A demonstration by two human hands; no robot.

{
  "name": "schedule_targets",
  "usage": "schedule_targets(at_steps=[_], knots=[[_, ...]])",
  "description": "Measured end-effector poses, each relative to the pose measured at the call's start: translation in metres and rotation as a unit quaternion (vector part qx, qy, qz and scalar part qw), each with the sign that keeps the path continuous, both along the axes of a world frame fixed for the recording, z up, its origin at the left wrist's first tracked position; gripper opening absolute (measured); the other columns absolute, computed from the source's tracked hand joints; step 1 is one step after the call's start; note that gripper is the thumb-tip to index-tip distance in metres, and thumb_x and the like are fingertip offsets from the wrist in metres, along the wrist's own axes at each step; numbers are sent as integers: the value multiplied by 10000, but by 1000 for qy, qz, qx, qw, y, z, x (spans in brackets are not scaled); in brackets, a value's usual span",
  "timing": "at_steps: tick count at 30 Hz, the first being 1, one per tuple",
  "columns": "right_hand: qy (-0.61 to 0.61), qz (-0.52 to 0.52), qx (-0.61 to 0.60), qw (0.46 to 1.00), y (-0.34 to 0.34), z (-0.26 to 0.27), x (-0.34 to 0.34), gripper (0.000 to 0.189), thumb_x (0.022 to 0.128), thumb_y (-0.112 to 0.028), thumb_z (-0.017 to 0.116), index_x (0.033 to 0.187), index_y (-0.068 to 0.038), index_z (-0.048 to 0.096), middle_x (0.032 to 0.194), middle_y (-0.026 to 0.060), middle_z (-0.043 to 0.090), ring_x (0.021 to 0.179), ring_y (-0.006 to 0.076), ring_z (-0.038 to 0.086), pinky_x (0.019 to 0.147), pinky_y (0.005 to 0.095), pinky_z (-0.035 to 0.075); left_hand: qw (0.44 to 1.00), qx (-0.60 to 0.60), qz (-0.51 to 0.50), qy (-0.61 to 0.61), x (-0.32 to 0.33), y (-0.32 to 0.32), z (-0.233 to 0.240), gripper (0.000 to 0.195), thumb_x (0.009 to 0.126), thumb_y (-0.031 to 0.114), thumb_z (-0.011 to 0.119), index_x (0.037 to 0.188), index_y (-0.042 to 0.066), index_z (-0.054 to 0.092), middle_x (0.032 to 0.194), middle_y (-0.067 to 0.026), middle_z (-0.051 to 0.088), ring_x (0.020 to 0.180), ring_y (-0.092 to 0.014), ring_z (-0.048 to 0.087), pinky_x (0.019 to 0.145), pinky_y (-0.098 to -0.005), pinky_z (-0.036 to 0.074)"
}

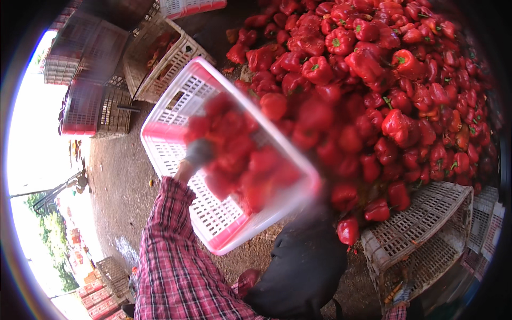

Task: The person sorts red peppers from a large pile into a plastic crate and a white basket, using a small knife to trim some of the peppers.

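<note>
My left hand (200,154), in a grey glove and plaid sleeve, reaches over the side of a white and pink perforated plastic crate (216,218). It is at the red bell peppers (236,148) inside; blur hides its fingers. The crate is tilted beside a large heap of red bell peppers (340,40), and some peppers near its far rim are blurred. At the bottom right, what appears to be my right hand (403,293), gloved, with a plaid cuff, is by the end of a worn, pale crate (416,224); its grip is unclear.
Dark clothing (300,260) covers part of me below the crate. A dirty crate (172,68) holding some red pieces stands beyond, near stacked crates (84,108) at the left. More crates (100,300) are stacked at the lower left. Loose peppers (348,231) lie at the heap's edge.
</note>
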State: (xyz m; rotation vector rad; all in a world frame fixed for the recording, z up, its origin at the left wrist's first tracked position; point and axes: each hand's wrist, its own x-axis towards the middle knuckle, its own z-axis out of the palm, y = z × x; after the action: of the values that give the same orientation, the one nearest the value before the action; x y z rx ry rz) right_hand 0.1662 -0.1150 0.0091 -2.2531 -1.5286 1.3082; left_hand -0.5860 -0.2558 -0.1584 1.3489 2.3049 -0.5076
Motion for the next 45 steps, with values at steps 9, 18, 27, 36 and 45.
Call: schedule_targets(at_steps=[9, 18, 27, 36, 45], knots=[[25, -14, 3, 1000, 7, -10, -2, 479, 918, -325, 603, 1247, -2, 476, 961, 105, 602, 780, 187, 600, 614, 311, 516, 931, 306, -129, -152, 59, 224, 77, 554, 742, 100, 746, 1265, 43, 572, 1103, -153, 658, 1009, -313, 645, 882, -381, 523], [54, -34, -22, 998, 14, -17, 1, 497, 912, -340, 606, 1257, -9, 471, 972, 106, 597, 793, 186, 599, 624, 310, 516, 977, -123, -174, -13, 71, 297, -62, 806, 610, 230, 875, 1299, 45, 499, 1126, -179, 652, 1064, -343, 633, 884, -432, 534], [285, -101, 30, 953, 26, 17, -17, 514, 907, -354, 610, 1267, -16, 467, 983, 108, 593, 806, 186, 599, 634, 310, 517, 770, 189, 97, -602, 215, 287, 110, 682, 667, -28, 821, 1252, 74, 487, 1140, -55, 636, 1070, -193, 618, 894, -349, 544], [465, -130, 171, 859, 33, 32, -55, 192, 892, -191, 684, 1013, -42, 681, 630, 0, 606, 547, 65, 560, 478, 244, 441, 729, 286, -323, -532, 454, 248, 239, 599, 660, 52, 831, 1162, 43, 504, 1065, -76, 555, 1039, -182, 535, 938, -320, 445], [485, -265, -35, 832, -10, 68, 12, 157, 800, 55, 664, 952, 23, 647, 689, 81, 633, 508, 141, 587, 438, 299, 479, 708, 273, -404, -511, 581, 183, 233, 615, 697, 30, 773, 1236, 15, 478, 1134, -183, 519, 1057, -341, 529, 929, -375, 443]])
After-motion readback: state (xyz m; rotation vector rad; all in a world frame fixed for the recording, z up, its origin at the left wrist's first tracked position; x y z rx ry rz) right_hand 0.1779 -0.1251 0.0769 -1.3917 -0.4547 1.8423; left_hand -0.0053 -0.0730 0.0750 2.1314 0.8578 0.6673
